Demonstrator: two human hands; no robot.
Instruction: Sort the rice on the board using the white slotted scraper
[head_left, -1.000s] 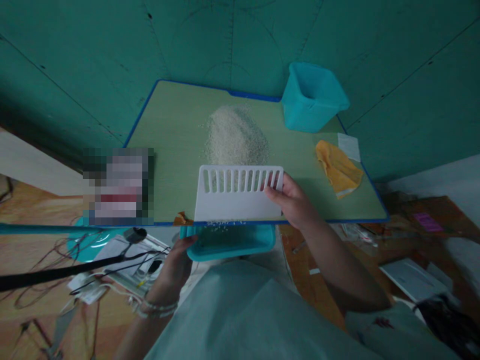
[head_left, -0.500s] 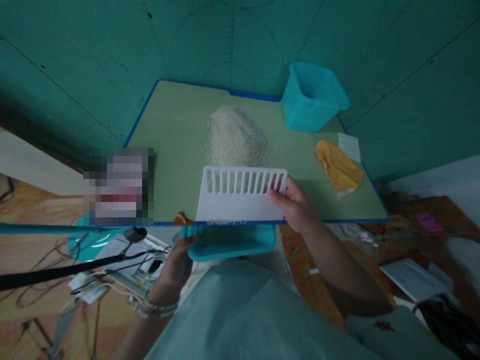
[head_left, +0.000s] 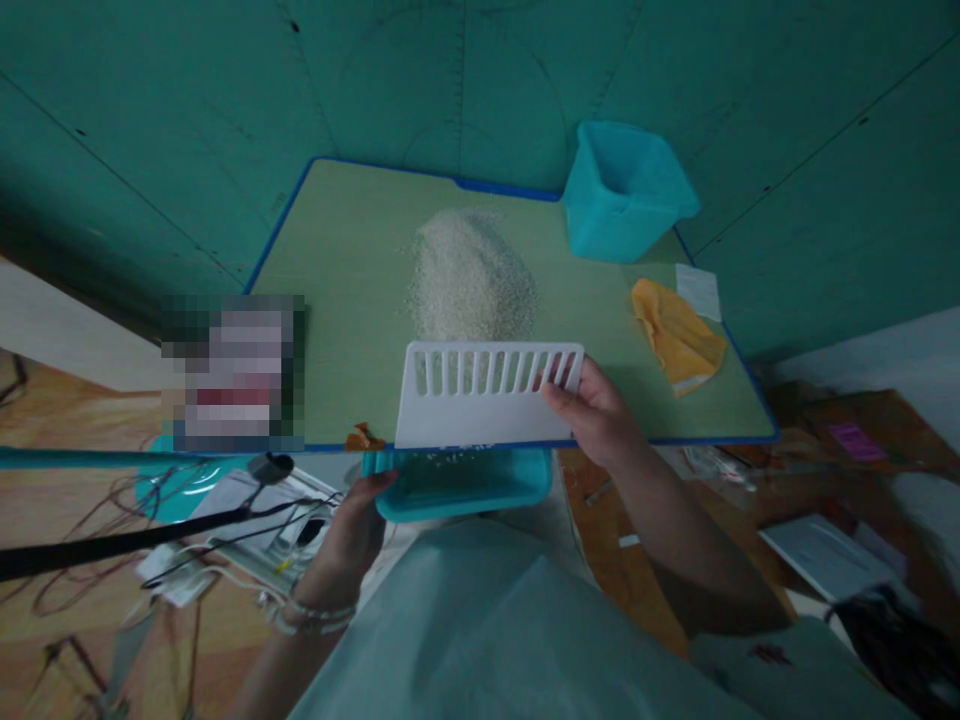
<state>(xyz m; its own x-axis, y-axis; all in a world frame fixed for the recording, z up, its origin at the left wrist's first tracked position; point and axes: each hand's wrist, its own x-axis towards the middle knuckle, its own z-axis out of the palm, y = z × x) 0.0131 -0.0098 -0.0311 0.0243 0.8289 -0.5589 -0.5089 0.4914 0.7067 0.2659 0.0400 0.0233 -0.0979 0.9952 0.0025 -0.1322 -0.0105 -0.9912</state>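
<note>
My right hand [head_left: 596,415] grips the right end of a white slotted plastic scraper [head_left: 480,400], which stands on its long edge at the near edge of the green table [head_left: 345,280]. Behind the scraper lies a heap of white rice [head_left: 469,275]. My left hand [head_left: 356,525] holds a shallow teal tray [head_left: 461,485] just under the table's near edge, its fingers curled on the tray's left rim. A few grains lie in the tray.
A teal tub [head_left: 626,190] stands at the table's far right corner. A yellow cloth [head_left: 679,335] and a white slip [head_left: 699,290] lie on the right. A small orange scrap [head_left: 362,438] sits at the near edge. Cables and papers [head_left: 247,540] cover the floor on the left.
The scraper has shifted slightly right and tilted at the table's near edge, and grains have dropped into the tray. My left hand has kept the tray in place.
</note>
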